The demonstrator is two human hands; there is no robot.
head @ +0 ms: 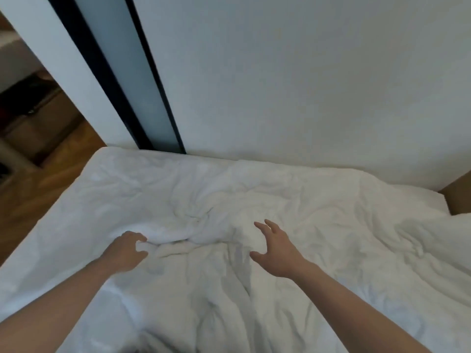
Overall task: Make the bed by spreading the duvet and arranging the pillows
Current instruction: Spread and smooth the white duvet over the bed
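A white, wrinkled duvet [293, 205] covers the bed from the far wall to the bottom of the view. My left hand [126, 249] is closed on a raised fold of the duvet left of the middle. My right hand [276, 247] hovers just above the duvet to the right of that fold, fingers spread, holding nothing. A bunched ridge of cloth runs between the two hands. No pillow is clearly visible; a white bulge at the right edge [461, 225] may be bedding.
A white wall [305, 85] stands right behind the bed. A dark-framed sliding door [127, 80] stands at the back left. Wooden floor [33, 200] runs along the bed's left side, with dark furniture beyond. A brown headboard [458, 192] shows at the right edge.
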